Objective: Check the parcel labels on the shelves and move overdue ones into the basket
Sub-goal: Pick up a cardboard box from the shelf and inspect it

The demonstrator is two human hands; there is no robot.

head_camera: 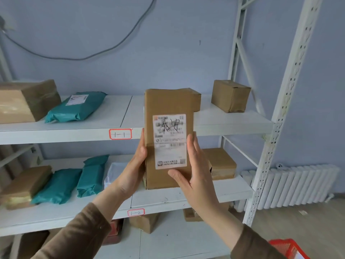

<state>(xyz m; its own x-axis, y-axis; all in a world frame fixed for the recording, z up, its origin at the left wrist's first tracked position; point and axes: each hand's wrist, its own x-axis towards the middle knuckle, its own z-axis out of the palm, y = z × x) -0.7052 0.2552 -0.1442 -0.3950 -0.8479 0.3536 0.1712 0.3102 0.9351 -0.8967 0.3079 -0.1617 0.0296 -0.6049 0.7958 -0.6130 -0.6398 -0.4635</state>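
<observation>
Head view: A person in brown sleeves holds a tall cardboard parcel upright in front of a white shelf unit, its label turned to the camera.
Parcel position: Raised off the shelves, in front of the front edge of the tier tagged 1-1, its base above the tier tagged 1-2.
Left grip: The left hand wraps the parcel's left edge, thumb on the front face, fingers hidden behind.
Right grip: The right hand clasps the right edge, thumb pressed across the front just below the label.
Label: White, printed, with a dark handwritten scrawl over the upper part; the print is too blurred to read.
Step in hand: Judged to be the label check, with the parcel presented squarely for reading.
Next move: It hinges on the date. If overdue, the parcel must travel down and right of the parcel's present spot to the red basket, only a corner of which shows at the bottom edge; if not, back to a bare patch of shelf behind it.
Other parcels: Left of the held parcel lie a brown box and a teal mailer on the upper tier; right of it sits a small box.
Lower tier: Two teal mailers lie left of the held parcel, unchecked as far as can be judged.
</observation>
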